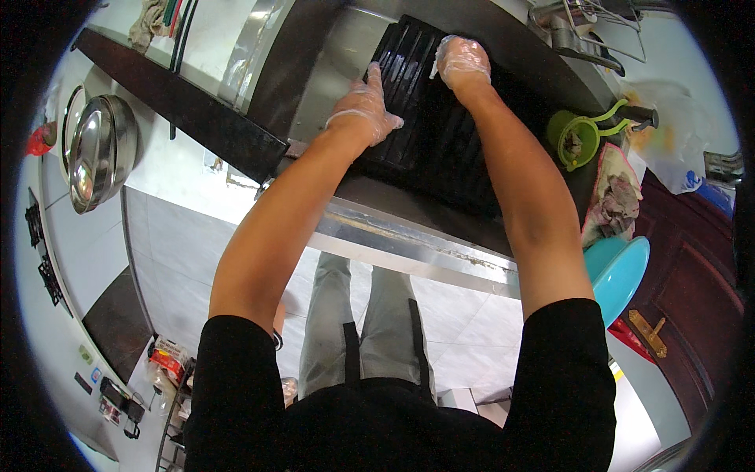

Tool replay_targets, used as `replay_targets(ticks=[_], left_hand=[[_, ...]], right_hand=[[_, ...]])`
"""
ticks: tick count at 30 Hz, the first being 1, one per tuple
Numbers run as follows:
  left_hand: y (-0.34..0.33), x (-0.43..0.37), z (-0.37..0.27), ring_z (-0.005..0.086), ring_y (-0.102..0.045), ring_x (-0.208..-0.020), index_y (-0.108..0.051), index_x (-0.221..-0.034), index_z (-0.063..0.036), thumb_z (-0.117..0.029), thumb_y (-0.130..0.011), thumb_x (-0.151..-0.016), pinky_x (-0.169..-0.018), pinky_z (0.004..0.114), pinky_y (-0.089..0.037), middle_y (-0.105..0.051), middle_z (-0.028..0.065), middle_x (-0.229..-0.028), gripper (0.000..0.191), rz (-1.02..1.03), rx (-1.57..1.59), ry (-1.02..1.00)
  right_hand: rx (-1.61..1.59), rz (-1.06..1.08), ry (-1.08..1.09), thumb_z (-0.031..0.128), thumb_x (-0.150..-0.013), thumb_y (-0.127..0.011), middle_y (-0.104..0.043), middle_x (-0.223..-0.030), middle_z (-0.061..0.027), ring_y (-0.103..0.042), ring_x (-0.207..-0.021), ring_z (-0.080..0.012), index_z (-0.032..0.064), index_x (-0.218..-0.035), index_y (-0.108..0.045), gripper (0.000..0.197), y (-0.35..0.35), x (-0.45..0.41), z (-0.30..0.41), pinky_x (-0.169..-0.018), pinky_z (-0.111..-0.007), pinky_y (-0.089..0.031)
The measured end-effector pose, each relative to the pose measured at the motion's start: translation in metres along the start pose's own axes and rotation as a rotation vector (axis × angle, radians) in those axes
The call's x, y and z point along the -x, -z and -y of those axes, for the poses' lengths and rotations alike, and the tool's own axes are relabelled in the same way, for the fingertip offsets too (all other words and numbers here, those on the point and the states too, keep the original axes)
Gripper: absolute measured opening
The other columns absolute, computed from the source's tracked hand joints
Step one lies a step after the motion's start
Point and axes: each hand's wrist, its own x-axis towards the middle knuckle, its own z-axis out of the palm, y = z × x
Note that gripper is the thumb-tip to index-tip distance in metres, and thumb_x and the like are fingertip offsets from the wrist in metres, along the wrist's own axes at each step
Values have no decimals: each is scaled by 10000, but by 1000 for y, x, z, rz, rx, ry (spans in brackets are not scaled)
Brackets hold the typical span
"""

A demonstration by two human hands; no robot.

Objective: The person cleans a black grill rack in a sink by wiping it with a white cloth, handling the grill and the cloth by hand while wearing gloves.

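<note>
A black slatted panel [407, 76] lies tilted in a dark metal basin-like recess [336, 65], its raised ribs wet and shiny. My left hand [361, 112], in a clear plastic glove, holds the panel's left edge, with thumb and index finger spread over it. Near the panel's upper right side is my right hand [465, 59], gloved the same way and curled with the knuckles up. Its fingertips are hidden, so whether it grips something cannot be told. More dark ribs [466, 147] show in shadow between my forearms.
A metal-edged counter front [413, 236] runs before my legs. To the right are a green strainer cup [575, 141], stained cloths [616, 200] and a turquoise basin [619, 271]. A long dark panel [183, 106] juts out at left, near stacked steel bowls [97, 150]. A wire rack [607, 26] stands top right.
</note>
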Motion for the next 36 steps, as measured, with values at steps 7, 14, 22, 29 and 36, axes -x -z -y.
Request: replay_targets(ticks=[7,14,22,29,36], left_hand=[[1,0,2,403,-434,-1369,-65,-1586,-74,-412,-782,-819,-1130,434,-386,-387,278,-1499,1103,7,-12,-8],[-1,-5,1,397,-446,-1361,-85,-1586,-70,-408,-803,-796,-1132,423,-385,-408,268,-1491,1120,15,25,1],[0,-5,2,389,-446,-1363,-67,-1584,-57,-387,-807,-790,-1132,414,-385,-397,267,-1499,1134,20,38,-35],[-2,-6,4,401,-488,-1321,-82,-1584,-58,-396,-832,-759,-1105,422,-408,-457,279,-1442,1166,-1,46,-40],[1,-2,-1,407,-485,-1322,-64,-1588,-71,-404,-804,-794,-1105,420,-411,-448,281,-1448,1135,-5,9,-17]], right_hand=[[-5,18,79,120,-873,-612,-723,-1003,-195,-708,-940,-363,27,-938,-741,171,-9,21,-3,-840,-437,-573],[100,-16,239,91,-863,-627,-713,-934,-178,-707,-874,-325,44,-874,-729,113,-46,79,5,-788,-415,-586],[15,89,287,111,-852,-630,-711,-914,-191,-701,-892,-343,29,-864,-728,129,-15,121,24,-818,-424,-571],[-7,95,141,85,-857,-611,-719,-981,-194,-707,-919,-355,26,-880,-730,135,-26,103,31,-818,-427,-573],[-60,32,-45,182,-866,-635,-710,-1008,-221,-696,-969,-376,36,-930,-755,199,-9,40,17,-879,-431,-558]])
